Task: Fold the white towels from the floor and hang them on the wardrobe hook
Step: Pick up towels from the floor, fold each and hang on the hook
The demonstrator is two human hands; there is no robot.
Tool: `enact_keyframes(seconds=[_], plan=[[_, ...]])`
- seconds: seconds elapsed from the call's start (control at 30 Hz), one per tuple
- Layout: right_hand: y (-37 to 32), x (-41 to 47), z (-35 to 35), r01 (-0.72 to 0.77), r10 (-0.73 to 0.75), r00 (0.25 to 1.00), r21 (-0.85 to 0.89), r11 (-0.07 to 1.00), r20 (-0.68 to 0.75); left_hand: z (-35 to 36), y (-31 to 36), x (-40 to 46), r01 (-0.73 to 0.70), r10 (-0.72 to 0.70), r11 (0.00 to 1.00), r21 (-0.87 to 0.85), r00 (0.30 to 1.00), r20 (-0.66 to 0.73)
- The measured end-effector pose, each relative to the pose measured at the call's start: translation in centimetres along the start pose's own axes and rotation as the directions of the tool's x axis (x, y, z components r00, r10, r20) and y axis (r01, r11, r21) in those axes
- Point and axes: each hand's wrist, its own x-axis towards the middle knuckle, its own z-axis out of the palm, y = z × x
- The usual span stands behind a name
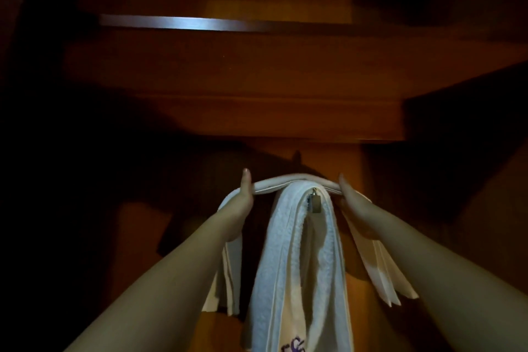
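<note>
The setting is the dim interior of a wooden wardrobe point(228, 71), with a pale strip of light across the upper left of the frame and deep shadow at both sides.

Left hand point(243, 197), lower centre-left: the grip is closed around the left end of a folded white towel point(285, 181), thumb uppermost and pointing up. Right hand point(354, 200), lower centre-right: the grip holds the right end of the same towel, fingers wrapped under the fold. The towel spans between the two hands as a flat horizontal band, and its loose ends hang down behind each forearm.

Between the hands, just below that band, a metal hook point(315, 200) projects from the wardrobe back panel. A second white towel point(297, 266) is already draped over the hook and hangs down to the bottom edge of the frame, with a purple embroidered mark near its lower end.

Handling assessment: the towel appears soft, light and limp, with no stiffness of its own; unsupported sections will sag. It is not fragile. The terry surface should give good friction. Hold it at the folded edge on both sides of centre, as here, so the layers stay aligned. The likely next action is to lower its midpoint onto the hook, over the towel already there.
</note>
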Motion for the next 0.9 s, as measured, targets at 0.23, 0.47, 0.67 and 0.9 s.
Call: enact_keyframes(seconds=[0.23,0.47,0.67,0.9], plan=[[4.8,-3.2,3.1,0.059,-0.066,0.993,0.076,0.995,0.098,0.6,-6.6,-4.9,0.040,-0.033,0.998,-0.050,0.990,0.134],[9.8,-7.0,4.7,0.005,-0.023,0.994,0.158,0.987,0.108,2.4,-13.7,-8.4,0.196,-0.201,0.961,-0.195,0.980,-0.005],[11.7,-11.3,4.5,-0.076,0.060,0.995,0.190,0.979,0.085,1.6,-15.7,-11.9,0.280,-0.284,0.953,-0.115,0.959,-0.019],[11.8,-18.5,3.5,-0.191,0.190,0.971,0.008,0.982,-0.143,0.4,-14.5,-18.3,0.214,-0.215,0.977,0.023,0.974,0.077]])
